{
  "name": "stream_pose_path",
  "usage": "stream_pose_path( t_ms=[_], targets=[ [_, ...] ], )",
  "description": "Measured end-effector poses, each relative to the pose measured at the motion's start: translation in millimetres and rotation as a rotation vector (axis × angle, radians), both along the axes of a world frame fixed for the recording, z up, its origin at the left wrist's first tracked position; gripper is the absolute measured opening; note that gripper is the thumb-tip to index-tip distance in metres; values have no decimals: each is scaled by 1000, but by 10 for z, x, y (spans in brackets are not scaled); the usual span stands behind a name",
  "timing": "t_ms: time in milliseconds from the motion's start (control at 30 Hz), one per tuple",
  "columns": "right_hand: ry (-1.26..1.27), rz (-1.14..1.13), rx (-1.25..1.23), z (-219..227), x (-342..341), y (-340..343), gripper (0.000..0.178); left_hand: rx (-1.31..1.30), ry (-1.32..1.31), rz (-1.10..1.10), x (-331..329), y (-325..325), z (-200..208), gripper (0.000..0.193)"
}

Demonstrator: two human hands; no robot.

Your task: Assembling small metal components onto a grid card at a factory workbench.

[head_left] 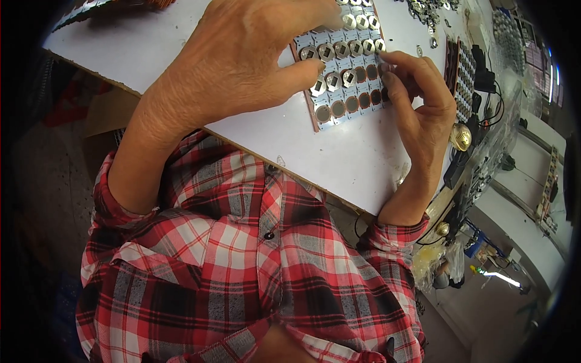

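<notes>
Both hands work over the grid tray on the white table: the left hand presses thumb and fingers around a small metal cap near the tray's left edge, while the right hand pinches at the tray's right edge, contents hidden. A slip there could knock seated caps loose or nudge the tray toward the table's near edge.

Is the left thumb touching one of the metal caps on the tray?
Touching. The head view shows the left hand thumb tip pressed on a metal cap in the tray, no gap visible.
</notes>
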State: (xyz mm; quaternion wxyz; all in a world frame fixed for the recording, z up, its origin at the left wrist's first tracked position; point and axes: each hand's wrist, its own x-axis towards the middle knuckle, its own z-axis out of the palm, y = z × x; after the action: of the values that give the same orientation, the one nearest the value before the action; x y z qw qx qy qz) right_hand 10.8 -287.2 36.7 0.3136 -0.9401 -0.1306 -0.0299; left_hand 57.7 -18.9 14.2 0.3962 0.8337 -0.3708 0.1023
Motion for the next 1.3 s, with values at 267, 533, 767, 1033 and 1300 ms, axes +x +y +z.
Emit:
stream_pose_path(
  t_ms=[267, 533, 767, 1033, 1300],
  targets=[
    [204, -144, 404, 28, -92, 217, 17, -269, -272, -45, 81, -67, -205, 36],
    [200, -110, 264, 20, -113, 240, 15, -14, -4, 2, 4, -3, -24, 36],
    [197, -104, 355, -26, -91, 247, 12, -471, -540, -71, 267, -187, -628, 37],
    [253, -37, 481, -61, -24, 152, 13, -629, -355, -192, 200, -218, -499, 37],
    [185, -125, 393, -42, -108, 269, 14, -595, -305, -201, 180, -177, -500, 38]
  ],
)
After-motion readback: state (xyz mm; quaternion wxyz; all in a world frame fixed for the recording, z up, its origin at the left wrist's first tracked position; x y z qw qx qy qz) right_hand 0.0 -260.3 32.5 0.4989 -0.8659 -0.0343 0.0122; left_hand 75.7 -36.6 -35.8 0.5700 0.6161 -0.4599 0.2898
